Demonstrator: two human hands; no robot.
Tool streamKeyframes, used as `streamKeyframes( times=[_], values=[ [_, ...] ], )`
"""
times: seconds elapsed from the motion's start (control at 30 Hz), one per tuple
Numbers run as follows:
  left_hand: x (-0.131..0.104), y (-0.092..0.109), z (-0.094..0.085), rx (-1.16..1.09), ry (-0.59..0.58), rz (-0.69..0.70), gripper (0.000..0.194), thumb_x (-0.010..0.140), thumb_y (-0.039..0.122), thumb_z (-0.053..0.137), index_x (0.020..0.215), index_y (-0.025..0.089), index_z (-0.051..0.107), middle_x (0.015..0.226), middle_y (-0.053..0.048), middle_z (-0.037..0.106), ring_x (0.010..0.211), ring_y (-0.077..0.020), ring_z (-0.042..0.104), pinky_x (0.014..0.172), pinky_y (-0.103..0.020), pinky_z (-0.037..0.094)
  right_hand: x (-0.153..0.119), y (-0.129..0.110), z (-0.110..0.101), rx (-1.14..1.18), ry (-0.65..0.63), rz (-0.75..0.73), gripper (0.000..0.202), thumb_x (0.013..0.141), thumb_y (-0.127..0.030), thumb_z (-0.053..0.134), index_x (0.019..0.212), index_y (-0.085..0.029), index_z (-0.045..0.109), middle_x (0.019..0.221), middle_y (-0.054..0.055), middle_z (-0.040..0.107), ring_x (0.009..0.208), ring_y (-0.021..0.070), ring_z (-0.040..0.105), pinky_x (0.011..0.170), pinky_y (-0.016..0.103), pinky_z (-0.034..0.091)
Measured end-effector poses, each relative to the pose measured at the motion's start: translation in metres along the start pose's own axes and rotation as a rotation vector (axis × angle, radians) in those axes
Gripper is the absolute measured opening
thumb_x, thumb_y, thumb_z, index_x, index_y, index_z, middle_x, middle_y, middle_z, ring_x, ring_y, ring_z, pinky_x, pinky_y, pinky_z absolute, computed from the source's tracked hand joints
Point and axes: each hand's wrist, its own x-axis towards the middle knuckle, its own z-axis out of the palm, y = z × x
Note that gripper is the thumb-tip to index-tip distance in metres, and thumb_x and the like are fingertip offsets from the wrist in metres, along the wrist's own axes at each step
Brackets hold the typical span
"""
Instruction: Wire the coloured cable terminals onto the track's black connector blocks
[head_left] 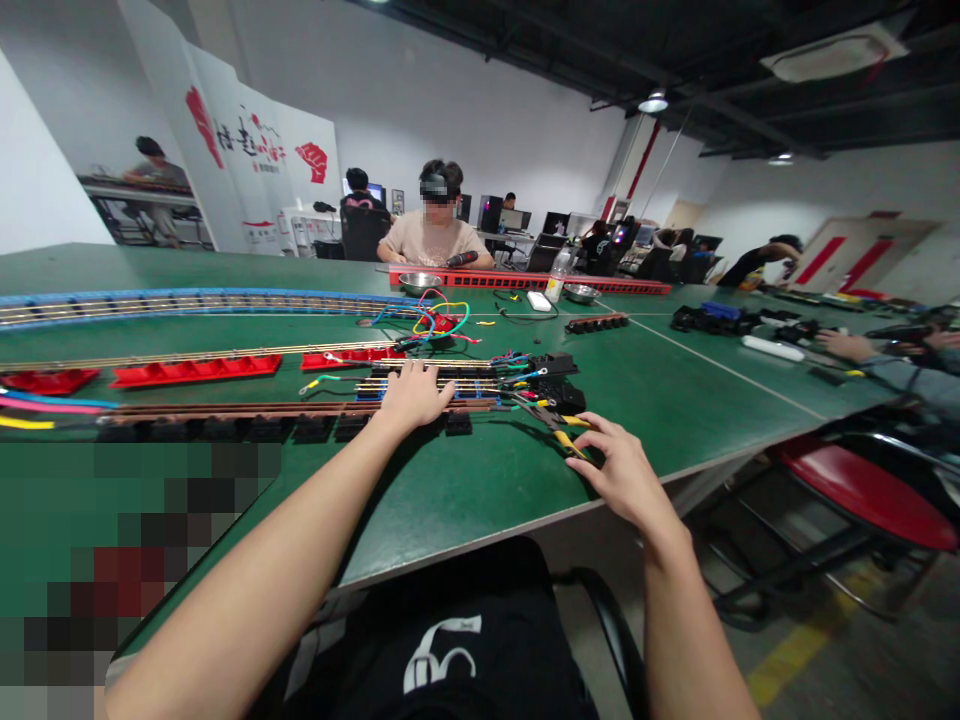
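Observation:
My left hand (415, 396) lies over a short blue rail section (476, 386) with metal strips, its fingers curled down onto it. Coloured wires with ring terminals stick out at both ends of this section. In my right hand (622, 465) is a pair of pliers (564, 438) with yellow-and-black handles, which stand apart. The pliers' jaws point toward the wires at the section's right end, but I cannot tell whether they touch them. Black end blocks (559, 363) sit just beyond. Nearest me runs a long brown rail (247, 411) on black holders.
Red holders (199, 370) and a long blue rail (187, 303) lie to the left. Farther back are a metal bowl (420, 283), a bottle (557, 275) and a long red rail (540, 281). A co-worker (433, 240) sits opposite. A red stool (862, 490) stands at right.

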Motion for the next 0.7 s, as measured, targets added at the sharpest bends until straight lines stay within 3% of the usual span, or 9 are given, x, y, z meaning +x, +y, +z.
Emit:
streamKeyframes(
  times=[0.17, 0.3, 0.53, 0.7],
  values=[
    [0.0, 0.0, 0.0, 0.008, -0.006, -0.001, 0.061, 0.092, 0.054, 0.027, 0.128, 0.015, 0.057, 0.134, -0.019, 0.055, 0.126, -0.0342, 0.045, 0.097, -0.05, 0.041, 0.005, 0.001, 0.007, -0.238, 0.094, -0.065, 0.015, 0.078, -0.013, 0.057, 0.083, -0.022, 0.068, 0.13, 0.012, 0.059, 0.119, 0.0313, 0.053, 0.09, 0.048, 0.034],
    [0.0, 0.0, -0.001, 0.016, -0.012, -0.009, 0.06, 0.092, 0.055, 0.027, 0.128, 0.016, 0.057, 0.133, -0.018, 0.055, 0.126, -0.0336, 0.046, 0.097, -0.049, 0.041, 0.014, 0.004, 0.016, -0.354, 0.158, -0.077, 0.028, 0.073, -0.003, 0.052, 0.086, -0.022, 0.068, 0.128, 0.01, 0.059, 0.12, 0.029, 0.05, 0.09, 0.045, 0.03],
    [0.0, 0.0, 0.0, 0.007, -0.011, -0.008, 0.06, 0.092, 0.055, 0.028, 0.127, 0.016, 0.057, 0.132, -0.018, 0.055, 0.125, -0.0333, 0.047, 0.098, -0.049, 0.041, 0.019, 0.001, 0.027, -0.4, 0.282, -0.064, 0.037, 0.067, 0.001, 0.048, 0.089, -0.021, 0.068, 0.124, 0.011, 0.06, 0.12, 0.0272, 0.049, 0.093, 0.045, 0.028],
    [0.0, 0.0, 0.0, 0.013, -0.003, -0.001, 0.06, 0.092, 0.055, 0.028, 0.126, 0.015, 0.057, 0.132, -0.019, 0.055, 0.124, -0.0338, 0.048, 0.097, -0.049, 0.042, 0.019, -0.001, 0.026, -0.406, 0.277, -0.053, 0.038, 0.066, 0.001, 0.047, 0.091, -0.021, 0.067, 0.124, 0.011, 0.06, 0.121, 0.0261, 0.049, 0.091, 0.043, 0.028]
  ],
)
